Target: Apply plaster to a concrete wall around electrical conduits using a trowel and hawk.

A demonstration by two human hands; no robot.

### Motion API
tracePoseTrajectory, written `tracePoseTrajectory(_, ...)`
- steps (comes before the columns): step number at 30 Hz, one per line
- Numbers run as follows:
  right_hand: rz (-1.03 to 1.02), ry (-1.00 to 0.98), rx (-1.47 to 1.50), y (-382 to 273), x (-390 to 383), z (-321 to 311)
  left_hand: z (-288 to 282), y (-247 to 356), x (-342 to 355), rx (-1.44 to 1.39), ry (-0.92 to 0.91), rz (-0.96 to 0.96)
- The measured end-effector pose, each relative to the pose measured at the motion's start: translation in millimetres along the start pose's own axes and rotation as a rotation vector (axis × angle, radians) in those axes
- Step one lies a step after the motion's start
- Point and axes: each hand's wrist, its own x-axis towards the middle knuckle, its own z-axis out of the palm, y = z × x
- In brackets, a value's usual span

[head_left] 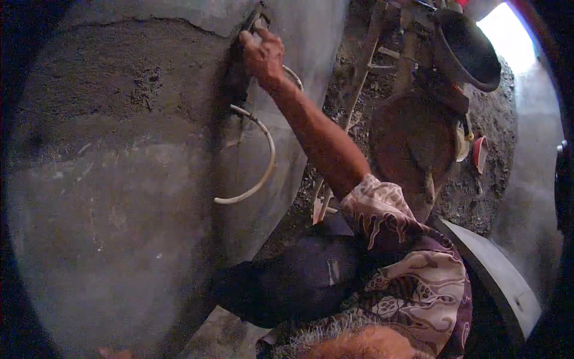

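At the upper middle, my right hand (263, 54) reaches out to the grey wall (119, 233). Its fingers are closed around a narrow dark tool (253, 19); the tool's kind is mostly hidden by the hand and shadow. Beside this hand lies a patch of rough, darker wet plaster (107, 90) with a ragged upper edge. Below the hand, a pale bent pipe (270, 157) curves out from the wall. A small skin-coloured patch at the lower left edge may be my left hand (115, 354); its fingers do not show clearly.
A black rubber bucket (469, 51) is tilted at the upper right. Under it sits a round brown surface (400, 134), beside a wooden frame (362, 75). A red dish-like piece (480, 154) lies on gravelly ground. A grey curved slab (499, 272) stands at the lower right.
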Motion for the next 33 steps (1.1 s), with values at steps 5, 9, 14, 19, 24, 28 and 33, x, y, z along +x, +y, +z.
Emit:
tracePoseTrajectory(5, 0.034, -0.121, 0.084, 20, 33, 6, 7, 9, 2, -0.067, 0.034, -0.018)
tracePoseTrajectory(9, -0.055, 0.031, 0.040, 25, 3, 21, 6, 8, 2, -0.037, 0.053, -0.014)
tracePoseTrajectory(14, -0.126, -0.075, -0.072, 30, 51, 15, 4, 8, 2, 0.026, 0.006, 0.011)
tracePoseTrajectory(19, 0.096, -0.023, -0.004, 5, -4, 8, 6, 1, 2, 0.024, 0.060, 0.024)
tracePoseTrajectory(24, -0.095, -0.033, 0.177, 24, 47, 3, 9, 3, 1, -0.010, 0.032, 0.010)
tracePoseTrajectory(28, 0.070, 0.028, -0.008, 26, -10, 29, 6, 5, 2, -0.022, 0.015, -0.013)
tracePoseTrajectory(33, 0.023, -0.032, 0.187, 9, -55, -12, 0, 4, 2, 0.043, 0.002, 0.019)
